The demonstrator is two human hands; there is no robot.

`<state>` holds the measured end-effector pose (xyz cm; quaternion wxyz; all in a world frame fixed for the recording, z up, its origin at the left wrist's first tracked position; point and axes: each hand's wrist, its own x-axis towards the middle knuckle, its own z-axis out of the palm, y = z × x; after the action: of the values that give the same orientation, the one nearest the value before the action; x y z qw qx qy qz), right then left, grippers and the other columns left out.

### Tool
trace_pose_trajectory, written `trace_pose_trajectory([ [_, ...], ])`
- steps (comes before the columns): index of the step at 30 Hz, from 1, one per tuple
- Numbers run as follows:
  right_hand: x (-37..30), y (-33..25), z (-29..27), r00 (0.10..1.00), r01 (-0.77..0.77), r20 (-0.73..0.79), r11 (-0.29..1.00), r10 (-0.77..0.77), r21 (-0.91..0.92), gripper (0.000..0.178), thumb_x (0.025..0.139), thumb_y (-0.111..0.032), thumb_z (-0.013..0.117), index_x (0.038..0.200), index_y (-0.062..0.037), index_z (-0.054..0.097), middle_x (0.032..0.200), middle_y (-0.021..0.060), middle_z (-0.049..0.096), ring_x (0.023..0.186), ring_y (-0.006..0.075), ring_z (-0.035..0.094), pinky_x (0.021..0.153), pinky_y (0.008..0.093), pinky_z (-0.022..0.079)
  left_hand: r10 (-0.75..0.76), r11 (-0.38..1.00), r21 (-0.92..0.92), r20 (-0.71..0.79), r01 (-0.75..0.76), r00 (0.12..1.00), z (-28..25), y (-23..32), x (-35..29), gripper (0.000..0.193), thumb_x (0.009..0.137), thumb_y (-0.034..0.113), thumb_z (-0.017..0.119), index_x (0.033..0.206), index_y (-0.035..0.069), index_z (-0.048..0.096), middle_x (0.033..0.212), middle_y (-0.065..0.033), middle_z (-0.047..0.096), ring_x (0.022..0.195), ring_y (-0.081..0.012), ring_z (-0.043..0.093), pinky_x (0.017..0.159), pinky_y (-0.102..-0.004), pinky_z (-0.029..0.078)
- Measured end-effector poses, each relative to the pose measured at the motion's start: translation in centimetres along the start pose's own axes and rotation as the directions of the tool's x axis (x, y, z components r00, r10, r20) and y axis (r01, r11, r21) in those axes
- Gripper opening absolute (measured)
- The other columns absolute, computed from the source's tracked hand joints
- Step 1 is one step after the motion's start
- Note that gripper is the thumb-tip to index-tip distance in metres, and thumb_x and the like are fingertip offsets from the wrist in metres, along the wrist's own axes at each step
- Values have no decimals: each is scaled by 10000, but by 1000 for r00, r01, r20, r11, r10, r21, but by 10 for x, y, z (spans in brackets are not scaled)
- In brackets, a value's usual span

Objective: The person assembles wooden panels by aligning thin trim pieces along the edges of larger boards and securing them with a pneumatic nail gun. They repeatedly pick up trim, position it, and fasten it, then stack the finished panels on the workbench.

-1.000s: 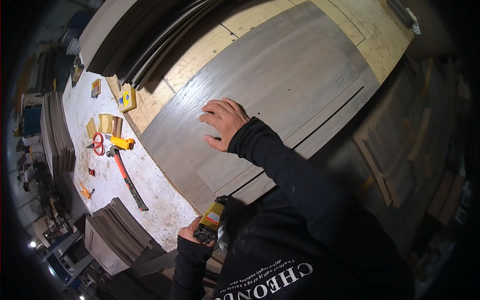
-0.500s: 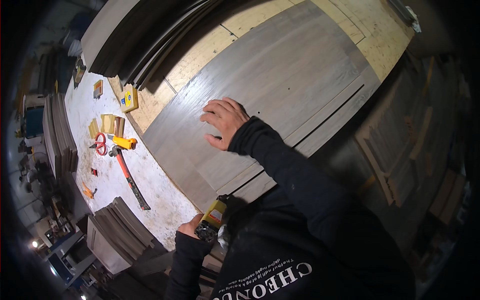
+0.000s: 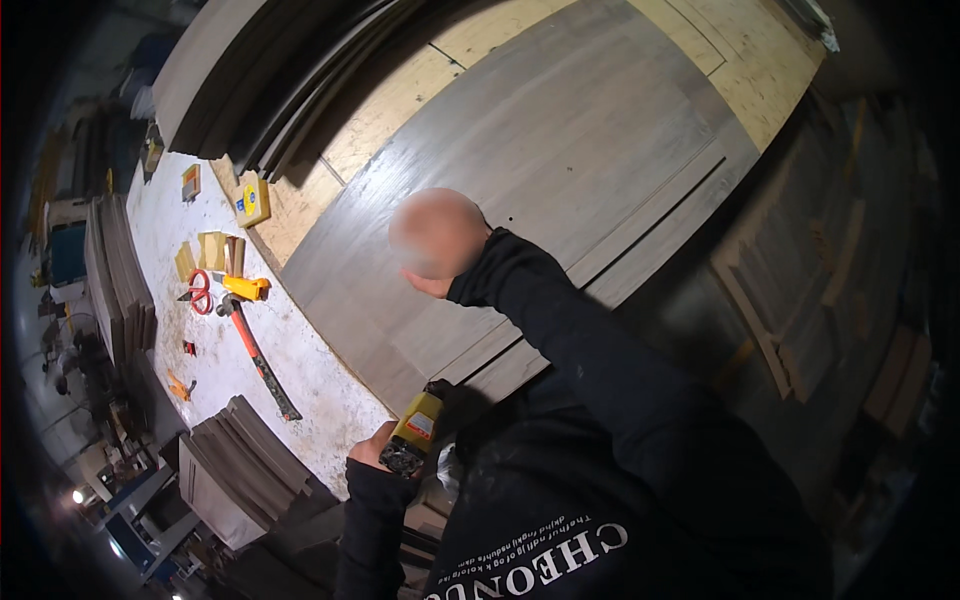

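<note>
From up here I see the counter, white and speckled, running from lower middle up to the left, with grey flooring laid over pale subfloor panels and filling most of the view. Its planks run with their long axis from lower left to upper right. My right hand rests on the flooring near its left part; it is blurred, so I cannot tell whether its grip is spread flat or curled. My left hand sits low at the counter's near edge, its grip wrapped around a yellow-and-black tool that points up and to the right toward the plank edge just beyond it. So the flooring lies ahead and to the right of the tool, and the left hand is the nearer one to that near edge. A stack of grey boards lies left of the left hand. Farther up the counter lie an orange-handled hammer, red scissors and a small yellow box, all well apart from both hands.
</note>
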<state>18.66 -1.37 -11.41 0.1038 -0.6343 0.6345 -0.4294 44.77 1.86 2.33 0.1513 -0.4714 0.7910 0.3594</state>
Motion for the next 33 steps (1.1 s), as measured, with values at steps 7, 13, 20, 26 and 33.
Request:
trace_pose_trajectory([
  [7, 1, 2, 0, 1000, 5, 6, 1000, -5, -22, 333, 677, -247, 651, 956, -83, 574, 1087, 94, 496, 1123, 244, 419, 991, 429, 269, 23, 995, -97, -37, -27, 999, -2, -22, -4, 350, 602, 205, 662, 909, 50, 602, 672, -152, 617, 646, -333, 616, 608, -361, 503],
  [13, -1, 4, 3, 1000, 9, -21, 1000, -9, -19, 331, 665, -245, 652, 946, -87, 576, 1081, 88, 495, 1123, 245, 417, 989, 430, 265, -17, 998, -66, -98, 11, 995, -13, -12, 9, 350, 607, 211, 674, 905, 40, 611, 707, -141, 635, 668, -312, 631, 635, -338, 509],
  [20, -1, 4, 3, 1000, 1, -14, 1000, -1, 3, 347, 656, -261, 656, 937, -71, 585, 1092, 113, 502, 1126, 263, 413, 992, 436, 264, -18, 999, -38, -49, 16, 999, -11, -13, 16, 353, 618, 232, 688, 908, 46, 613, 712, -137, 637, 662, -307, 630, 631, -342, 510],
  [26, -1, 4, 4, 1000, 5, -19, 1000, -5, 1, 340, 655, -261, 656, 926, -69, 583, 1084, 111, 504, 1119, 260, 418, 988, 438, 268, 30, 999, -25, -48, -32, 998, -8, -17, 17, 325, 647, 213, 670, 919, 44, 614, 716, -132, 639, 669, -289, 634, 632, -330, 507],
  [33, 1, 1, 0, 1000, 10, -9, 1000, -10, -12, 327, 657, -258, 654, 919, -74, 584, 1077, 106, 504, 1112, 258, 420, 992, 439, 265, -28, 1000, 5, -51, 28, 998, -14, -12, 14, 380, 626, 264, 682, 926, 41, 612, 688, -147, 629, 677, -305, 634, 625, -340, 505],
])
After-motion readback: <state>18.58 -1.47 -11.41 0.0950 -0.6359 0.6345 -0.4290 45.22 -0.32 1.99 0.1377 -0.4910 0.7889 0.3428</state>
